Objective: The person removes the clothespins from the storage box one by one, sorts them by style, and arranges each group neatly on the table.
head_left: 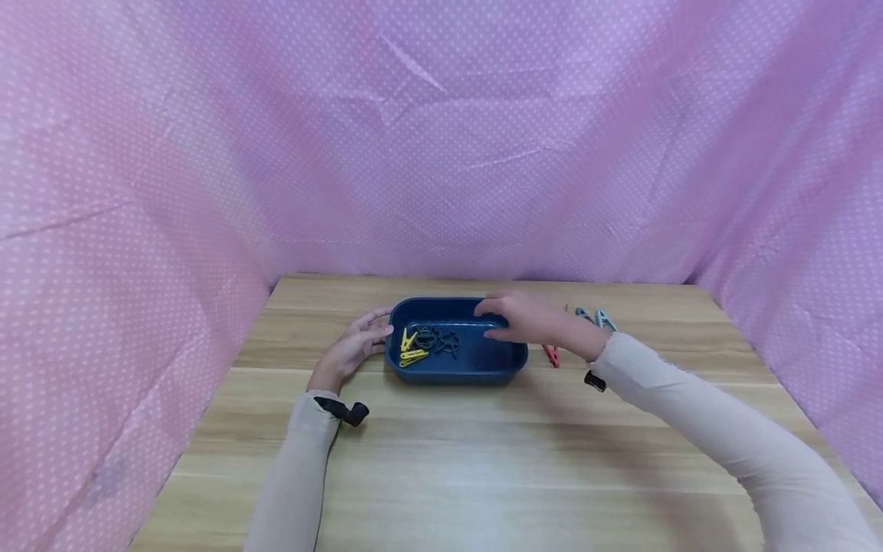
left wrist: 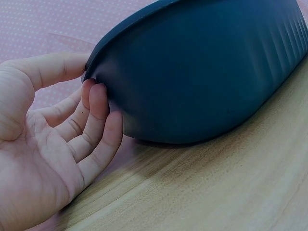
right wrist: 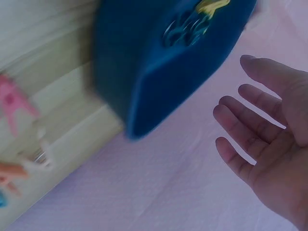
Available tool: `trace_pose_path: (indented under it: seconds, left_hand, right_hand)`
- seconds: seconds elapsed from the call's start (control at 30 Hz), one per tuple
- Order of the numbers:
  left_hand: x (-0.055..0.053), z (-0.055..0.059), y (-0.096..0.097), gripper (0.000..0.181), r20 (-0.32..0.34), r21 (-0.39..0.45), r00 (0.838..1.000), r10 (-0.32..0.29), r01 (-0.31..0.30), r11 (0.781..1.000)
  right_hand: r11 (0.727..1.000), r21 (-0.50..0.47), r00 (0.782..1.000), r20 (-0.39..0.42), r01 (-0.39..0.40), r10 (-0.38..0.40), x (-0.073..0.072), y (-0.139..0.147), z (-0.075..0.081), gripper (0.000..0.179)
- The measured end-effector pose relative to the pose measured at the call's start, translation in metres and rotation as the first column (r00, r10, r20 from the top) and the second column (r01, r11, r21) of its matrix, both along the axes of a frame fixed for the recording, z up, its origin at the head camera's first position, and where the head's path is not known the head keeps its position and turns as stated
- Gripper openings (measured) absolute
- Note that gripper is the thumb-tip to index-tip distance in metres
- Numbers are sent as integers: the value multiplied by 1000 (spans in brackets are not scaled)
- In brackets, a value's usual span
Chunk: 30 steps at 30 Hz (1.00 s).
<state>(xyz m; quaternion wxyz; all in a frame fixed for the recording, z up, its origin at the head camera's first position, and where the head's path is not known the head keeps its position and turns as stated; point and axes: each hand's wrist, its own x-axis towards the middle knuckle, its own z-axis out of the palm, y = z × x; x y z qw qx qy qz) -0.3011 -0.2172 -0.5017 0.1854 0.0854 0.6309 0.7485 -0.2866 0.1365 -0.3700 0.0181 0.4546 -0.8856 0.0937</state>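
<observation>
A dark blue rectangular basin stands on the table with yellow clothespins and dark green looped pieces at its left end; what kind these are I cannot tell. My left hand grips the basin's left end, thumb at the rim and fingers curled against the outer wall, as the left wrist view shows. Over the basin's right end hovers my right hand, its fingers spread and loosely bent. Nothing is between those fingers in the right wrist view.
Right of the basin lie a red clothespin and light blue clothespins, partly behind the right forearm. An orange clothespin and a whitish one show in the right wrist view. Pink dotted cloth hangs around the wooden table.
</observation>
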Motion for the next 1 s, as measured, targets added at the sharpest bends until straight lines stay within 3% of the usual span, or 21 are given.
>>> trace_pose_path:
  seconds: [0.27,0.53,0.8,1.0]
  left_hand:
    - [-2,-2,0,57,-6,15,1000,5,-5,1000]
    - [-1,-4,-2,55,-10,5,1000,2,-2,1000]
    - [0,-4,-1,51,10,15,1000,16,-16,1000]
    - [0,-4,-1,52,-21,22,1000,-7,7,1000]
  right_hand:
    - [995,31,994,-38,-99,100,5,-43,-8,35]
    - [988,74,988,85,-139,133,4,-81,-22,34]
    - [983,91,967,214,-162,140,-3,-109,-29,30]
    - [982,112,960,252,-155,123,-14,-123,-36,21]
